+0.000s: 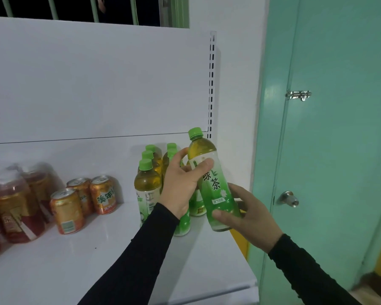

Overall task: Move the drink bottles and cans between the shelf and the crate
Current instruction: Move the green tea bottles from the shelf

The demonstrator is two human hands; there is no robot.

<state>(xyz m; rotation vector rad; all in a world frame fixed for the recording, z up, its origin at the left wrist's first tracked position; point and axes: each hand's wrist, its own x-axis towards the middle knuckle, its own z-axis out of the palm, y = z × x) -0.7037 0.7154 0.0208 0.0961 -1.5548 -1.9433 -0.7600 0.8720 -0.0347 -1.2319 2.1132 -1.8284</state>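
A green-capped tea bottle [211, 183] tilts left above the white shelf's [97, 249] right end. The left hand [183, 183] wraps its upper label, thumb across the front; the right hand [249, 214] cups its base, fingers curled round. Clear plastic shows amber tea. Behind stand more tea bottles [147, 186], partly hidden by the left hand; orange cans [67, 211] sit further left, beside blurred red bottles [15, 208].

We are facing a pale green painted door [330, 133] carrying a silver metal sliding bolt [299, 95] and round metal knob [289, 198], beside a dark barred window [75, 9] sitting above.
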